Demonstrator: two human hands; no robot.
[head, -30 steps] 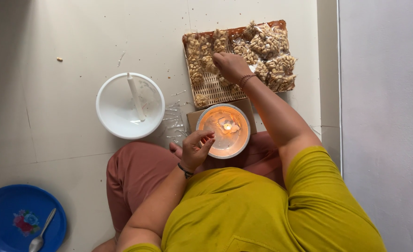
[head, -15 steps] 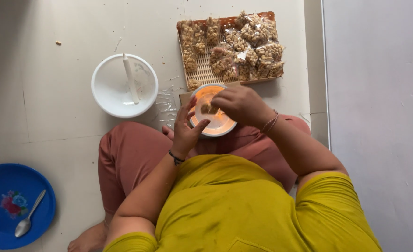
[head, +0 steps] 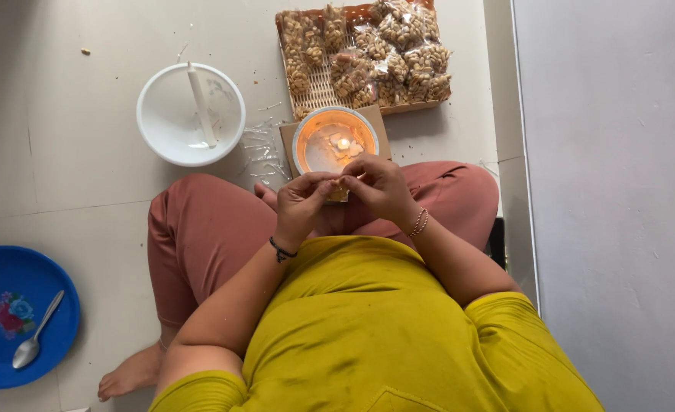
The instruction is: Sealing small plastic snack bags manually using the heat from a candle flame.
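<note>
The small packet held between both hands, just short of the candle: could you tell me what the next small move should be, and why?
Probably ease the packet forward so its open edge meets the flame. Both the left hand and the right hand pinch it right at the near rim of the bowl where the candle burns, and the tray beyond holds packets that look already closed.

Both hands (head: 345, 194) pinching small packet (head: 338, 191), lit candle bowl (head: 334, 143) beside

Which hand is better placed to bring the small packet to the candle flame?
Probably the right hand: it pinches the small packet nearest the lit candle in the bowl. The left hand grips the packet's nearer side, farther from the flame.
</note>
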